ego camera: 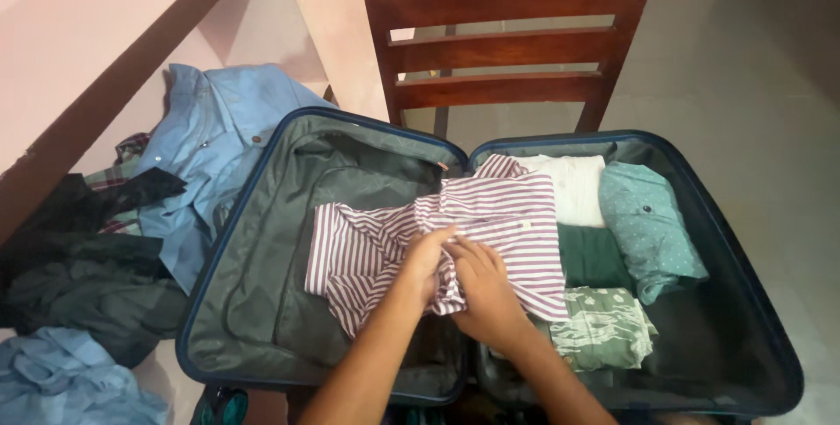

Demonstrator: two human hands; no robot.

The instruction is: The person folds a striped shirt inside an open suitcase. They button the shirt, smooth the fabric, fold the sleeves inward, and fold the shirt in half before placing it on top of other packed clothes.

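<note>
Both hands, left (pixel 426 259) and right (pixel 484 289), pinch a striped shirt (pixel 490 215) at frame centre, over an open suitcase (pixel 262 171). Risk: loose sleeve, lower left, likely creases or snags if folded unevenly.

We're pretty sure this is someone's home, probably a bedroom or a spare room. We've got an open blue suitcase (pixel 490 268) lying flat with folded clothes (pixel 612 250) stacked in one half, and a loose heap of shirts (pixel 166 206) dumped beside it on the left. Behind it stands a plain wooden chair (pixel 507 49) with a slatted back, on a pale tiled floor (pixel 752 84). The walls (pixel 79 14) are painted pink with a dark trim strip. Whether the suitcase sits on a bed or the floor, we can't quite tell from this angle.
</note>
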